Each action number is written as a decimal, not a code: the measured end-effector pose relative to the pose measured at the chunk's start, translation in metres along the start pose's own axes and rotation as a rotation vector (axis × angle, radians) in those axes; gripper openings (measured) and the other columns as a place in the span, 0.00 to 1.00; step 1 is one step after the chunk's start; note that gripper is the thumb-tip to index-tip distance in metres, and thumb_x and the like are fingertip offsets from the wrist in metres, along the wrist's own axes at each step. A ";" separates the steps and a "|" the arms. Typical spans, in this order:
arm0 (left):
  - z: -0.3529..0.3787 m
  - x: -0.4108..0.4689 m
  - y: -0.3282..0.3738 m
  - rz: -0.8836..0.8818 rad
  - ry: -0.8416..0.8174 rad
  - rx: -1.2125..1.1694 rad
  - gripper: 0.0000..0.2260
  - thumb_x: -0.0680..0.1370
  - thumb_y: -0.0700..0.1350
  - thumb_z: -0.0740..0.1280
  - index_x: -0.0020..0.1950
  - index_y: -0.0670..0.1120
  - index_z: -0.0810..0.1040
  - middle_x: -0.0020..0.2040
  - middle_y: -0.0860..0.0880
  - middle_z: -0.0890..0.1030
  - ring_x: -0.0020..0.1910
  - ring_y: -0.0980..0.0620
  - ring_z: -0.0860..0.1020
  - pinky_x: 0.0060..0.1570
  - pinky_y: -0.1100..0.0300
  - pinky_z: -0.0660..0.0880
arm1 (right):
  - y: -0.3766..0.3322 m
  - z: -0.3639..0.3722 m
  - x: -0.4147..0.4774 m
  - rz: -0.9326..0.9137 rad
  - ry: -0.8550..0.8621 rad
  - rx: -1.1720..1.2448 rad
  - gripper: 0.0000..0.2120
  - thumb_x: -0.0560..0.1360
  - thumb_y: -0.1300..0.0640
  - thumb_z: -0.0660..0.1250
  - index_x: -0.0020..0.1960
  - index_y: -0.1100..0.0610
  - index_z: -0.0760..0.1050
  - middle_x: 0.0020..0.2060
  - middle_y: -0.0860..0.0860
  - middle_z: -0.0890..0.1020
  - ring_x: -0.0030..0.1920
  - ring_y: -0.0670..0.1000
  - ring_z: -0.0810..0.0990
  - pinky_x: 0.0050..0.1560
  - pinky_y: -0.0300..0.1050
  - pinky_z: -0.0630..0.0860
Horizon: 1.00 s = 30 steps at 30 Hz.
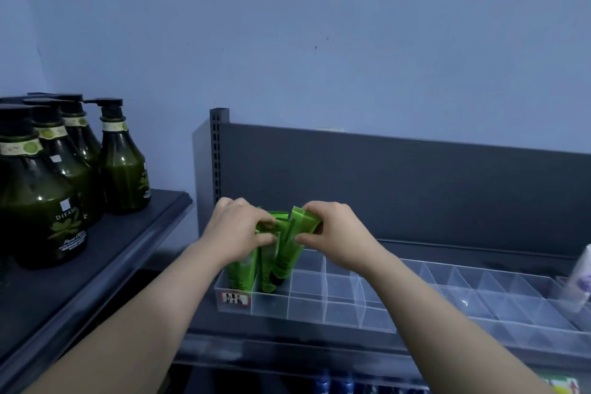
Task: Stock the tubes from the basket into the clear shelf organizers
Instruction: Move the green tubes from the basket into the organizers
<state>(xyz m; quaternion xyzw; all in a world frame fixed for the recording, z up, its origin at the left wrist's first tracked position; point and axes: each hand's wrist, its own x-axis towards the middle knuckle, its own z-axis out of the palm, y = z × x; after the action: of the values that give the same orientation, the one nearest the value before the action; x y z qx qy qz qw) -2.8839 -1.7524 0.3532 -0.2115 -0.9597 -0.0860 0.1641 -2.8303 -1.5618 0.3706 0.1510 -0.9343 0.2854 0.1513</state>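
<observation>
The left hand (238, 230) covers the tops of the green tubes (244, 269). A white bottle (582, 275) is cut by the right edge; the handwritten label (235, 298) is too small to read.

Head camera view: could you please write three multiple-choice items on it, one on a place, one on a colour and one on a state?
1. Where do the dark pump bottles stand?
A. On the shelf left of the clear organizer
B. Inside the organizer
C. On the floor

2. What colour are the tubes in the organizer?
A. Red
B. Green
C. White

3. What is the right hand doing?
A. Hanging idle
B. Gripping the top of a tilted tube
C. Pressing a bottle's pump

Answers:
1 A: the bottles stand together on the dark shelf at the left.
2 B: every tube's body is bright green.
3 B: its fingers and thumb pinch the tube's flat end, with the cap down in a compartment.
</observation>
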 end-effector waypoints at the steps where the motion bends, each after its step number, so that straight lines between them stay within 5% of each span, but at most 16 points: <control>1: -0.001 -0.002 -0.003 -0.003 0.054 -0.032 0.15 0.75 0.62 0.63 0.61 0.62 0.77 0.54 0.55 0.80 0.59 0.52 0.71 0.60 0.56 0.60 | -0.002 0.004 0.001 -0.001 -0.014 -0.018 0.07 0.68 0.56 0.73 0.42 0.54 0.75 0.34 0.50 0.79 0.37 0.51 0.77 0.38 0.49 0.75; 7: -0.010 -0.020 -0.012 -0.054 0.254 -0.117 0.15 0.80 0.55 0.61 0.64 0.55 0.77 0.60 0.56 0.80 0.63 0.51 0.73 0.63 0.51 0.64 | -0.004 0.033 0.003 0.031 -0.126 -0.218 0.10 0.70 0.55 0.71 0.50 0.54 0.75 0.42 0.52 0.79 0.42 0.56 0.77 0.42 0.47 0.75; 11: -0.008 -0.033 -0.017 -0.105 0.308 -0.127 0.14 0.79 0.53 0.62 0.63 0.53 0.77 0.61 0.56 0.79 0.62 0.51 0.74 0.63 0.51 0.65 | -0.002 0.049 0.002 0.080 -0.173 -0.260 0.20 0.72 0.54 0.69 0.63 0.52 0.74 0.55 0.56 0.79 0.53 0.59 0.78 0.50 0.48 0.75; 15: -0.005 -0.040 -0.015 -0.146 0.302 -0.106 0.16 0.79 0.54 0.61 0.65 0.54 0.76 0.63 0.56 0.77 0.63 0.52 0.73 0.64 0.53 0.64 | -0.001 0.050 0.004 0.091 -0.159 -0.304 0.22 0.73 0.53 0.68 0.66 0.52 0.71 0.58 0.55 0.79 0.56 0.58 0.77 0.51 0.48 0.74; 23: -0.009 -0.041 0.001 -0.133 0.293 -0.084 0.17 0.80 0.54 0.60 0.68 0.54 0.72 0.66 0.56 0.75 0.67 0.53 0.70 0.68 0.53 0.60 | 0.003 0.023 -0.009 0.047 0.017 -0.306 0.21 0.78 0.45 0.62 0.68 0.51 0.69 0.60 0.49 0.77 0.60 0.52 0.75 0.56 0.47 0.73; 30: -0.004 -0.029 0.050 -0.029 0.292 -0.119 0.18 0.79 0.54 0.61 0.68 0.53 0.72 0.66 0.56 0.75 0.67 0.51 0.70 0.68 0.53 0.60 | 0.027 -0.014 -0.043 0.056 0.162 -0.452 0.21 0.79 0.48 0.61 0.69 0.57 0.69 0.62 0.52 0.77 0.62 0.54 0.74 0.68 0.44 0.61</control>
<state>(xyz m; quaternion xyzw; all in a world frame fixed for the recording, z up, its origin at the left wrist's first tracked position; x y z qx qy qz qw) -2.8364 -1.7199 0.3511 -0.1920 -0.9218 -0.1749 0.2880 -2.7989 -1.5242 0.3524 0.0641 -0.9631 0.0844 0.2475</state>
